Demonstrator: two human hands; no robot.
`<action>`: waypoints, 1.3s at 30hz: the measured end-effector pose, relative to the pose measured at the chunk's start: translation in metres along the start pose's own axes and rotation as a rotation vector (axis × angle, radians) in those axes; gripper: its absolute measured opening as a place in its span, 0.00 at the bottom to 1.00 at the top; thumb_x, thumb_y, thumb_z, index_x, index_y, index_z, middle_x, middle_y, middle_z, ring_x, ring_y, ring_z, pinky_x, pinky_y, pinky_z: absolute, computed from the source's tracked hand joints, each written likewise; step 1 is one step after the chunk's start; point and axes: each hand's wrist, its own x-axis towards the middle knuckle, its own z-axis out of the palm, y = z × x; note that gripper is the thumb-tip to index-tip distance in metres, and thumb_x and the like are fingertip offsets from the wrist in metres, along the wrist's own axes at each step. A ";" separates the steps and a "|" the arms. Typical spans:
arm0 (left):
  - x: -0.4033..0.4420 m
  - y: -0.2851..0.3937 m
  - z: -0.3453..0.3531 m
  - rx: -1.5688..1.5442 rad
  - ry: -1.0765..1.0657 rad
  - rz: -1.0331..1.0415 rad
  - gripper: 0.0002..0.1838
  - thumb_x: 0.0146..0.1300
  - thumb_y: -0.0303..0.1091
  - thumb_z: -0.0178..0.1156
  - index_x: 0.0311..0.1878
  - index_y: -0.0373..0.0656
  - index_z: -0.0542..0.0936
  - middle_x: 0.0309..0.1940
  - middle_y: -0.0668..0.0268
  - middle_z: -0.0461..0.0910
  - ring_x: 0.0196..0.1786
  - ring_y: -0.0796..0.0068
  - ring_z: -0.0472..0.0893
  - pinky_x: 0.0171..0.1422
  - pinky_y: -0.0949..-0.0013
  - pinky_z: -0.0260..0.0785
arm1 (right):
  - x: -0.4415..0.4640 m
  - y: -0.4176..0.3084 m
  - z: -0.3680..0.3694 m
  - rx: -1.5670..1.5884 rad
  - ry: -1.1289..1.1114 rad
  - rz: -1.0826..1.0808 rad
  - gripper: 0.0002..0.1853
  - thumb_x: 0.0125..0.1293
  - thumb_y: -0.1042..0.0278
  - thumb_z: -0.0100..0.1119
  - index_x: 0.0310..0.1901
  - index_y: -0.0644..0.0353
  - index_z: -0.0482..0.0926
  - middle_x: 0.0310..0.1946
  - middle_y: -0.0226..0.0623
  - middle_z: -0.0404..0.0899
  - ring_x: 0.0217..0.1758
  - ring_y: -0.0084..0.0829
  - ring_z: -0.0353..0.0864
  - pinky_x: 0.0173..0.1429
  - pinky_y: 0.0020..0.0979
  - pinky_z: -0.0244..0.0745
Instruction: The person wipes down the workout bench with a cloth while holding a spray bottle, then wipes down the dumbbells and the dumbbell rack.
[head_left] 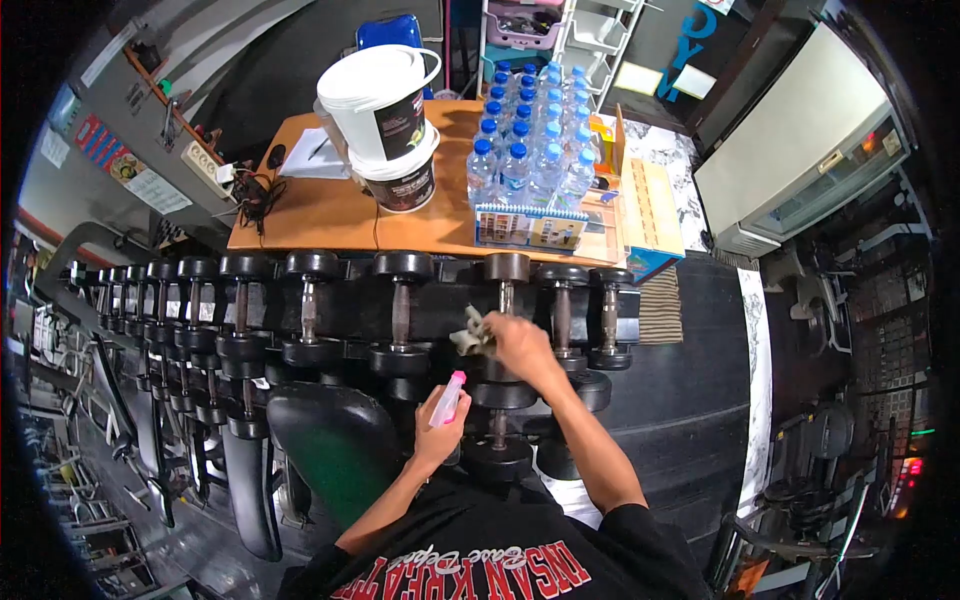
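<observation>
My right hand (522, 346) is closed on a crumpled greyish cloth (472, 335), over a dumbbell (507, 267) on the upper tier of the rack. The hand covers the lower part of that dumbbell's handle. Lower and to the left, my left hand (437, 430) is wrapped round a small translucent spray bottle (447, 400) with a pink top. Left of the cloth lies another black dumbbell (402, 266) with a metal handle. A further dumbbell (565, 276) rests just right of my right hand.
Dumbbells line both rack tiers, stretching left. A padded bench (330, 445) stands left of my left hand. Behind the rack, a wooden table (300, 232) bears stacked white buckets (375, 105) and blue-capped water bottles (517, 165). A refrigerator (800, 130) stands at the right.
</observation>
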 end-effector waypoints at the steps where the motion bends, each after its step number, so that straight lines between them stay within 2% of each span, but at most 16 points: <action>1: 0.001 0.001 0.001 -0.001 -0.007 0.001 0.05 0.63 0.28 0.62 0.38 0.38 0.79 0.26 0.62 0.78 0.26 0.70 0.79 0.32 0.68 0.69 | -0.009 0.009 0.020 -0.033 -0.008 -0.090 0.13 0.57 0.75 0.57 0.45 0.55 0.78 0.37 0.47 0.83 0.41 0.52 0.82 0.39 0.49 0.77; 2: 0.003 0.004 0.001 -0.008 -0.012 0.020 0.05 0.63 0.28 0.62 0.38 0.38 0.79 0.26 0.61 0.78 0.26 0.70 0.79 0.32 0.68 0.69 | -0.019 0.008 0.035 -0.172 -0.229 0.034 0.13 0.56 0.73 0.58 0.45 0.54 0.79 0.45 0.45 0.82 0.50 0.49 0.81 0.48 0.49 0.76; 4: 0.006 0.003 0.003 -0.015 -0.022 0.039 0.05 0.63 0.28 0.62 0.38 0.38 0.79 0.27 0.61 0.78 0.26 0.69 0.78 0.33 0.68 0.70 | -0.041 0.017 0.075 -0.323 0.117 -0.319 0.13 0.53 0.70 0.60 0.42 0.51 0.80 0.50 0.38 0.79 0.59 0.42 0.75 0.62 0.46 0.69; 6: 0.009 -0.004 0.005 0.017 -0.019 0.187 0.04 0.66 0.29 0.61 0.39 0.40 0.78 0.22 0.73 0.76 0.21 0.88 0.73 0.24 0.78 0.65 | -0.059 0.017 0.083 -0.347 0.173 -0.335 0.14 0.52 0.70 0.60 0.43 0.50 0.80 0.54 0.37 0.76 0.62 0.40 0.71 0.66 0.46 0.64; 7: 0.010 -0.002 0.003 0.021 -0.013 0.183 0.04 0.66 0.29 0.61 0.39 0.40 0.78 0.22 0.73 0.76 0.21 0.88 0.73 0.24 0.78 0.65 | -0.064 0.015 0.085 -0.367 0.230 -0.353 0.15 0.52 0.71 0.60 0.44 0.50 0.81 0.57 0.36 0.74 0.66 0.38 0.68 0.70 0.46 0.60; 10: 0.006 0.006 -0.003 0.034 0.008 0.176 0.04 0.66 0.29 0.61 0.39 0.39 0.78 0.22 0.73 0.75 0.21 0.88 0.73 0.24 0.78 0.64 | -0.083 0.019 0.079 -0.282 0.235 -0.269 0.16 0.52 0.69 0.61 0.45 0.50 0.81 0.59 0.34 0.74 0.65 0.39 0.69 0.69 0.46 0.61; 12: 0.004 0.009 -0.008 0.001 -0.007 0.030 0.05 0.64 0.28 0.63 0.38 0.38 0.79 0.26 0.63 0.77 0.27 0.74 0.77 0.32 0.69 0.69 | -0.090 0.021 0.075 -0.202 0.290 -0.238 0.15 0.52 0.74 0.59 0.44 0.52 0.81 0.60 0.33 0.74 0.64 0.41 0.71 0.67 0.44 0.65; 16: -0.001 -0.001 -0.011 -0.024 0.003 0.030 0.04 0.64 0.28 0.63 0.38 0.38 0.79 0.26 0.64 0.77 0.27 0.76 0.76 0.33 0.70 0.69 | -0.102 0.030 0.086 -0.020 0.475 -0.098 0.21 0.50 0.86 0.55 0.45 0.54 0.81 0.59 0.38 0.74 0.60 0.47 0.74 0.60 0.40 0.73; 18: -0.004 -0.002 -0.012 -0.028 0.005 0.025 0.04 0.64 0.28 0.63 0.38 0.38 0.79 0.26 0.64 0.77 0.27 0.76 0.76 0.33 0.70 0.69 | -0.109 0.032 0.090 0.201 0.571 0.165 0.25 0.45 0.89 0.53 0.46 0.55 0.82 0.59 0.43 0.74 0.62 0.48 0.74 0.64 0.39 0.71; 20: -0.007 0.000 -0.010 -0.034 0.007 0.016 0.04 0.64 0.28 0.63 0.38 0.38 0.79 0.26 0.64 0.77 0.27 0.76 0.76 0.33 0.70 0.69 | -0.117 0.034 0.090 0.107 0.557 0.159 0.27 0.46 0.91 0.52 0.48 0.56 0.81 0.59 0.46 0.73 0.57 0.45 0.78 0.60 0.35 0.72; 22: -0.008 0.001 -0.010 -0.049 0.005 0.029 0.05 0.64 0.29 0.63 0.37 0.38 0.79 0.25 0.65 0.77 0.27 0.77 0.76 0.33 0.70 0.69 | -0.128 0.034 0.095 0.484 0.474 0.443 0.25 0.50 0.92 0.53 0.48 0.55 0.81 0.59 0.48 0.74 0.59 0.47 0.76 0.56 0.37 0.74; 26: -0.012 -0.004 -0.008 -0.040 -0.003 0.015 0.05 0.64 0.29 0.63 0.37 0.38 0.79 0.25 0.65 0.77 0.27 0.77 0.76 0.32 0.71 0.68 | -0.139 0.048 0.091 0.413 0.505 0.392 0.21 0.56 0.88 0.54 0.49 0.56 0.81 0.52 0.49 0.77 0.52 0.43 0.80 0.51 0.35 0.75; 29: -0.012 -0.005 -0.007 -0.037 -0.004 0.030 0.05 0.64 0.29 0.63 0.37 0.38 0.79 0.25 0.65 0.77 0.27 0.78 0.76 0.32 0.70 0.68 | -0.131 0.026 0.041 0.470 0.192 0.546 0.10 0.64 0.80 0.55 0.47 0.61 0.79 0.40 0.46 0.82 0.45 0.39 0.83 0.49 0.32 0.74; 32: -0.014 -0.005 -0.007 -0.056 -0.001 -0.015 0.05 0.65 0.29 0.62 0.36 0.38 0.79 0.23 0.67 0.76 0.26 0.80 0.75 0.31 0.71 0.67 | -0.114 0.006 0.016 0.345 0.448 0.325 0.11 0.64 0.81 0.55 0.47 0.63 0.79 0.42 0.47 0.82 0.47 0.43 0.82 0.51 0.33 0.75; 34: -0.013 -0.005 -0.007 -0.077 0.044 0.018 0.05 0.65 0.29 0.61 0.36 0.38 0.78 0.22 0.69 0.76 0.23 0.82 0.74 0.29 0.73 0.67 | -0.094 -0.006 0.011 0.203 0.571 0.177 0.16 0.59 0.81 0.58 0.49 0.56 0.79 0.48 0.42 0.79 0.53 0.46 0.76 0.55 0.41 0.72; 39: -0.012 0.002 -0.007 -0.124 0.068 0.000 0.04 0.66 0.28 0.60 0.36 0.38 0.78 0.22 0.71 0.77 0.21 0.85 0.74 0.25 0.76 0.66 | -0.061 0.011 0.078 -0.310 0.333 -0.025 0.13 0.53 0.72 0.59 0.43 0.50 0.79 0.49 0.37 0.74 0.56 0.43 0.72 0.59 0.47 0.65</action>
